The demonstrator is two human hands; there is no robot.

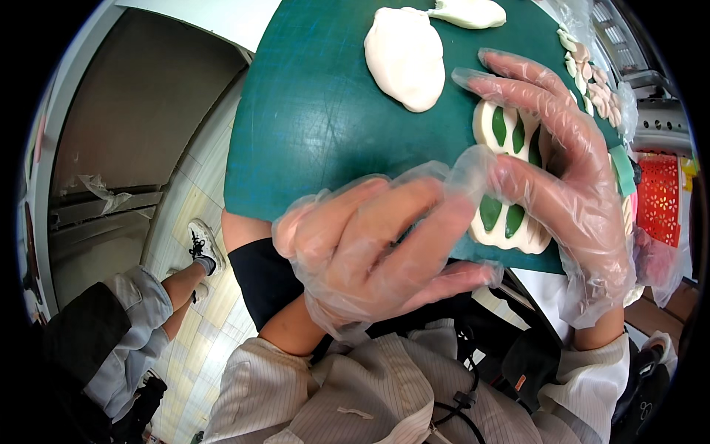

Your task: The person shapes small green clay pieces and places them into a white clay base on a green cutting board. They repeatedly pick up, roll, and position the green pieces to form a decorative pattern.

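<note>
My left hand (pixel 383 244), in a clear plastic glove, is half curled with its thumb apart. Its index finger meets the thumb tip of my right hand (pixel 571 150), and loose glove film bunches there. No object shows in the left hand. The right hand, also gloved, arches with spread fingers over a cream-coloured slab (pixel 496 236) that has green leaf-shaped areas. Both hands partly cover the slab; whether the right palm presses on it is hidden. Beyond them, a smooth lump of white dough-like material (pixel 405 58) lies on the green cutting mat (pixel 310 116).
A second pale lump (pixel 474 14) lies at the mat's far edge. Several small leaf-shaped pieces (pixel 599 89) are scattered at the right. Beyond the mat stands a red perforated basket (pixel 658 194). At left, a person's leg (pixel 183 288) is on the tiled floor near a brown panel (pixel 138 100).
</note>
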